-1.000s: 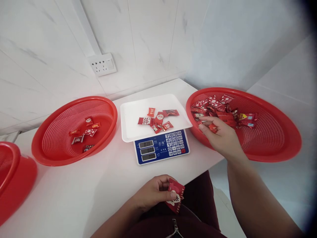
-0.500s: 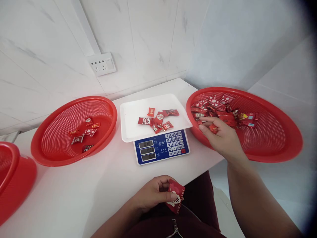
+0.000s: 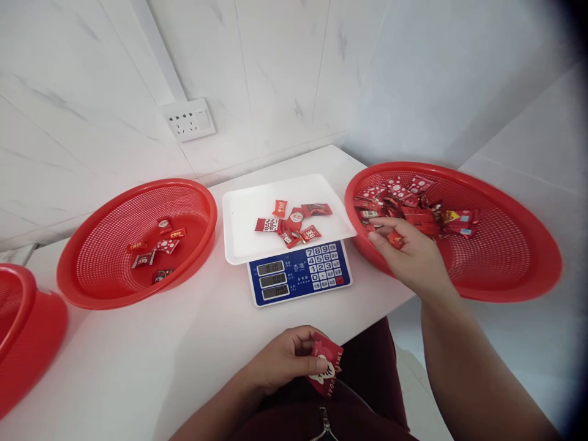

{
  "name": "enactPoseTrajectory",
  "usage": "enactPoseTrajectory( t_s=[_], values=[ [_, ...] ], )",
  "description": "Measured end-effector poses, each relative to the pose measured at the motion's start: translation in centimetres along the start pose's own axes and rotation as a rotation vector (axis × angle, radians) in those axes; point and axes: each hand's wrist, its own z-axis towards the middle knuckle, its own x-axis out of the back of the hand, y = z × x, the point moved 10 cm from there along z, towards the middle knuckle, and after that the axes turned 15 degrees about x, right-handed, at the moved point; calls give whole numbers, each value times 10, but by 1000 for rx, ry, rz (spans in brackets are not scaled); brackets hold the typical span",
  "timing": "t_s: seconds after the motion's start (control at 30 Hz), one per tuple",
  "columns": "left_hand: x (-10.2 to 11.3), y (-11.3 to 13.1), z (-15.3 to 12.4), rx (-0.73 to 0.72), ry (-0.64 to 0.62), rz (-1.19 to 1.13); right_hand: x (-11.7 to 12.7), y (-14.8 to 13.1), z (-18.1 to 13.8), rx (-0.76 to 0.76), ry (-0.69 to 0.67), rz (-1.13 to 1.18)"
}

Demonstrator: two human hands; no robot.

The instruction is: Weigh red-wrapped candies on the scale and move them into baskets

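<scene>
My left hand, low in front of my lap, grips a red packet printed with a white label and "SWEET NOUGAT"; the thumb lies across its face. My right hand reaches over the near rim of the right red basket, thumb and forefinger slightly apart. Through that gap shows a red wrapped candy, with no firm grip visible. Several wrapped candies are heaped in this basket. Between the baskets stands a blue digital scale whose white tray bears several red candies.
Another red basket on the left holds several scattered candies. Part of a further red basket shows at the left edge. All stand on a white table against a tiled wall with a socket.
Both hands keep nearly the same positions, and the candies on the tray have not moved. Only a very slight shift of the view shows.
</scene>
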Motion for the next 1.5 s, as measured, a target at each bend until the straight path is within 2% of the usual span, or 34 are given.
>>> enactPoseTrajectory(
  t_s=[0.27,0.43,0.53,0.73,0.87,0.97,1.13,1.23,1.3,1.37,1.5],
  values=[
    [2,-3,1,-15,-15,0,-1,-2,1,6,-4,-44],
    [3,-3,1,-16,-1,7,-10,-38,8,205,-19,-115],
    [2,-2,1,-22,9,13,-32,-60,18,254,-147,-83],
    [1,0,-1,-43,13,0,-95,-103,41,330,-416,-4],
    [1,2,-1,-54,20,-12,-131,-126,52,437,-545,-133],
    [1,3,-1,-62,25,-22,-149,-136,55,477,-599,-206],
    [1,2,-2,-68,9,-11,-161,-145,54,507,-607,-245],
    [1,2,-2,-70,4,-7,-156,-148,56,505,-561,-228],
    [1,2,-3,-66,11,-5,-142,-147,59,490,-502,-201],
    [2,2,-3,-64,22,-2,-115,-140,65,428,-370,-94],
    [1,2,-4,-73,17,12,-34,-101,66,252,31,155]
  ],
)
